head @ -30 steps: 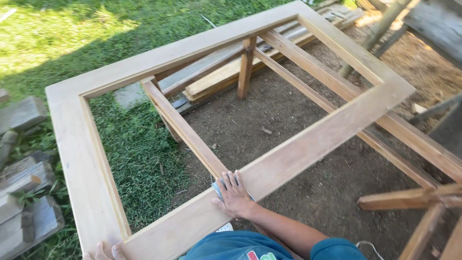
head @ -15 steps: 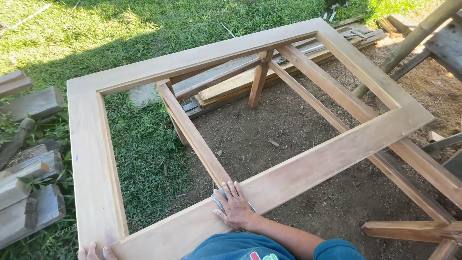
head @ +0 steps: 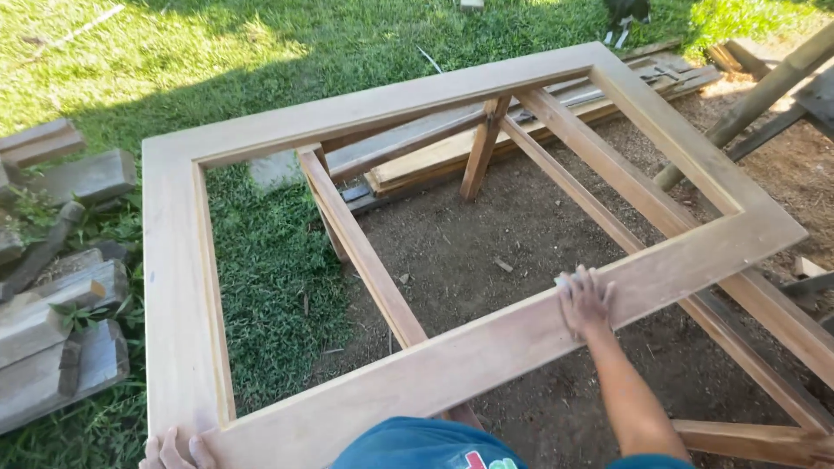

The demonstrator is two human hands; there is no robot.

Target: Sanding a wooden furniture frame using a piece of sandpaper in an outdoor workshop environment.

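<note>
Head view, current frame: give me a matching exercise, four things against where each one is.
Things:
1. right hand
2. left hand
3. wooden frame
4. weathered blocks

Places:
A. on the grass, left of the frame
B. flat on the frame's near rail
C. at the frame's near left corner
D. lying across a wooden stand

Pairs: 1-B, 2-C, 3-D, 4-A

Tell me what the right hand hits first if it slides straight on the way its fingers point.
The right hand lies on the wooden frame. Straight ahead is the frame's open middle, probably then the slanted support rail beneath; depth is unclear.
</note>
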